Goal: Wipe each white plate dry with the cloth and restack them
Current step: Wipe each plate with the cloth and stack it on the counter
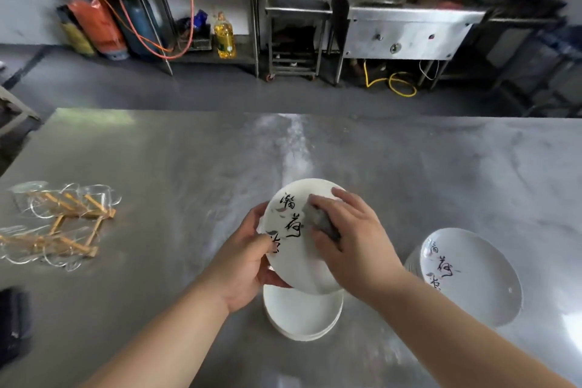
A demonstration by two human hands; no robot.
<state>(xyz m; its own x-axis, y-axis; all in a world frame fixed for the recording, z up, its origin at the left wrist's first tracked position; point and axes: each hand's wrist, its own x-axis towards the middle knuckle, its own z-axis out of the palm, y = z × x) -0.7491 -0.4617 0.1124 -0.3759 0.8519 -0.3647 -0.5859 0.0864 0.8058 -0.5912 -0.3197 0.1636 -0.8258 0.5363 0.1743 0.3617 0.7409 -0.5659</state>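
white plate (294, 264) is up off the bench, just below the middle of the frame, tipped with its face toward the camera and black brush lettering running down its left side. the left hand (245, 264) has it by the left rim: fingers curled round behind, thumb laid on the face right beside the lettering. the right hand (352, 246) is on the plate's face, fingers bent over a grey cloth (318, 217) and thumb closing on the cloth's lower edge, pressing it against the upper right part of the plate.

straight beneath the held plate a low stack of plates (302, 315), plain white on top, sits on the steel bench (189, 151). in the lower right of the frame, apart from that one, there's a second stack (472, 277), and its top plate shows the same lettering. i can't count the plates in either.

at the left edge lies a heap of clear glassware and wooden slats (59, 220). in the lower left corner there's a dark object (14, 321), too blurred to name.

across the top of the frame stand steel kitchen units, with an orange gas cylinder (97, 25) at upper left, a bottle of yellow oil (224, 36) on a low shelf, and a yellow hose (393, 82) looped on the floor at upper right.
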